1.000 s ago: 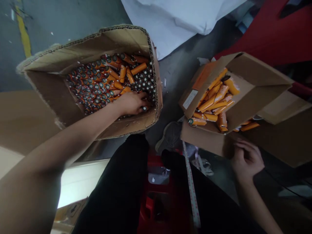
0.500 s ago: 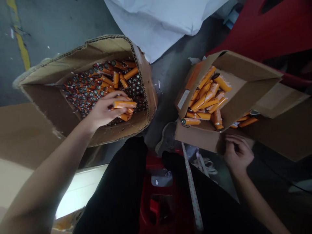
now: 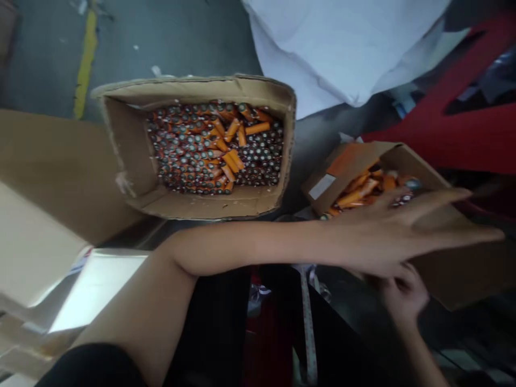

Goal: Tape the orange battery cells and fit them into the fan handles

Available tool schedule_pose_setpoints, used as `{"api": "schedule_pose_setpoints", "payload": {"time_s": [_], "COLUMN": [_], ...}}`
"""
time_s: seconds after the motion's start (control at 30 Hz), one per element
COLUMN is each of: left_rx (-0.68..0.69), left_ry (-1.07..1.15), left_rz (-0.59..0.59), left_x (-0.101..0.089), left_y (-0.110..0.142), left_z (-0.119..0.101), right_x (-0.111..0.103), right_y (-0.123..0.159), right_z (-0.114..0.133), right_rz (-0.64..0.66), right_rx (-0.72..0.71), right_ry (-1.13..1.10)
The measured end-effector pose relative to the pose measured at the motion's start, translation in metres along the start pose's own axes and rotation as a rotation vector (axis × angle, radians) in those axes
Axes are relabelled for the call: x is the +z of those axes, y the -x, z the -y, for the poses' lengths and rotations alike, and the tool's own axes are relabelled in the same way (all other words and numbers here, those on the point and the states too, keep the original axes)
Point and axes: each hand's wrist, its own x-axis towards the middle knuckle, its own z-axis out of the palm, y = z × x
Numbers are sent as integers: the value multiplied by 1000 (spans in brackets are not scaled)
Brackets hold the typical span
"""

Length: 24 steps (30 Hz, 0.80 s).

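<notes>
My left hand point(image 3: 382, 234) reaches across to the smaller cardboard box point(image 3: 419, 161) on the right, its fingers spread and somewhat blurred. No battery shows in its grasp; its palm side is hidden. Orange-wrapped cylindrical batteries point(image 3: 357, 191) lie loosely heaped in that box, partly covered by the hand. Below, my right hand point(image 3: 405, 295) is curled at the near side of the same box, its fingertips hidden by my left hand. Upright batteries point(image 3: 183, 145) fill the larger cardboard box point(image 3: 189, 209) on the left, with several orange ones point(image 3: 234, 160) lying on top.
A white sheet or sack point(image 3: 342, 48) stands beyond the boxes. Red plastic furniture point(image 3: 447, 118) is at the right. A brown carton point(image 3: 48, 166) sits at the left. A printed tape point(image 3: 308, 328) hangs over my dark-clothed legs.
My left hand has left the larger box, where it held orange batteries, and swung right over the smaller one, its fingers opening. My right hand stays by the smaller box. The view has shifted.
</notes>
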Motion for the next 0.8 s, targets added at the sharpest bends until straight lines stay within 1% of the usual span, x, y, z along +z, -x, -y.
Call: {"api": "schedule_pose_setpoints", "payload": {"time_s": [0.03, 0.07, 0.1, 0.13, 0.17, 0.2, 0.23, 0.27, 0.3, 0.33, 0.37, 0.4, 0.43, 0.47, 0.53, 0.6, 0.63, 0.7, 0.73, 0.8], "left_rx": [18, 8, -43, -159, -312, -475, -631, -756, -846, -901, -917, -905, -874, -831, -751, -710, -695, -667, -658, -662], "left_ry": [5, -11, -12, -13, -31, -77, -152, -242, -334, -410, -460, -485, -494, -494, -511, -547, -560, -574, -577, -583], "left_rz": [-31, -35, -74, -124, -182, -241, -287, -313, -315, -298, -267, -227, -185, -141, -48, 63, 127, 239, 289, 373], "left_x": [-7, -16, -27, -37, -47, -54, -60, -63, -64, -64, -62, -61, -60, -60, -66, -76, -81, -89, -91, -88], "left_y": [16, 37, 61, 87, 112, 137, 160, 180, 196, 208, 216, 221, 222, 220, 213, 206, 202, 197, 194, 191], "left_z": [2, 5, 10, 17, 26, 37, 49, 61, 73, 85, 95, 104, 112, 118, 129, 138, 142, 152, 158, 170], "right_x": [-9, -18, -25, -30, -32, -31, -26, -15, -1, 18, 39, 63, 88, 113, 158, 193, 206, 223, 228, 233], "right_y": [-6, -12, -18, -26, -34, -42, -52, -61, -71, -81, -90, -99, -107, -115, -130, -144, -149, -157, -159, -160], "right_z": [12, 28, 47, 69, 93, 120, 147, 174, 201, 228, 253, 277, 299, 319, 351, 371, 377, 381, 379, 373], "right_rz": [-7, -21, -38, -37, -49, -24, 31, 114, 204, 309, 442, 548, 624, 681, 725, 769, 805, 877, 897, 891], "right_rx": [-6, -18, -32, -49, -85, -141, -214, -334, -493, -634, -769, -875, -942, -967, -964, -973, -978, -975, -968, -962], "right_ry": [6, 0, -19, -48, -84, -123, -158, -182, -217, -221, -183, -103, 6, 137, 367, 523, 582, 669, 694, 715]}}
